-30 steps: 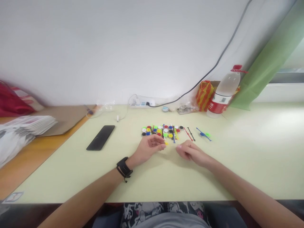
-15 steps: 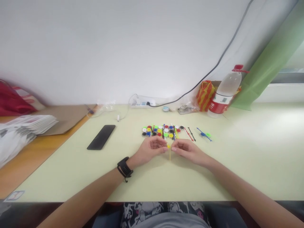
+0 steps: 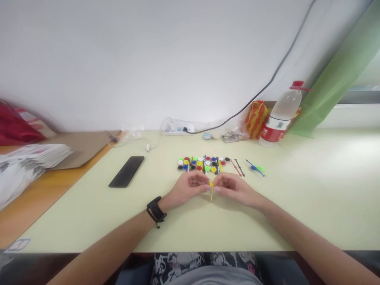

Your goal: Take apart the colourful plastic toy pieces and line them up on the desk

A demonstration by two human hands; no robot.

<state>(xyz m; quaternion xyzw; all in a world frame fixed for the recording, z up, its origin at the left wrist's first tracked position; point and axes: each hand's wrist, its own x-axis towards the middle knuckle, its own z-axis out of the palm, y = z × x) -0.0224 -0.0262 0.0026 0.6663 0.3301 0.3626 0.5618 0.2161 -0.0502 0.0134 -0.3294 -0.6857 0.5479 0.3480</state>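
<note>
Between my two hands is a small yellow plastic piece with a thin yellow pointer (image 3: 211, 194) hanging down from it. My left hand (image 3: 192, 184) has its fingers curled, thumb and fingertips pinching at the piece's left side. From the right, my right hand (image 3: 234, 187) pinches it with thumb and forefinger. Exactly how the parts fit is too small to tell. Just beyond my fingers lie rows of coloured round discs (image 3: 199, 163) with thin arrow pointers among them. A red pointer (image 3: 236, 168) and a black pointer (image 3: 240, 168) lie to their right.
Further right, a blue arrow pointer (image 3: 255, 168) lies with round pieces. A black phone (image 3: 126, 171) rests to the left. Along the wall are a power strip (image 3: 179, 128), a bagged packet (image 3: 235, 135) and a large water bottle (image 3: 280, 114). Papers (image 3: 44, 156) lie far left.
The yellow pointer's lower end has swung slightly left, so it hangs at a slant. My right hand has shifted slightly toward the left one.
</note>
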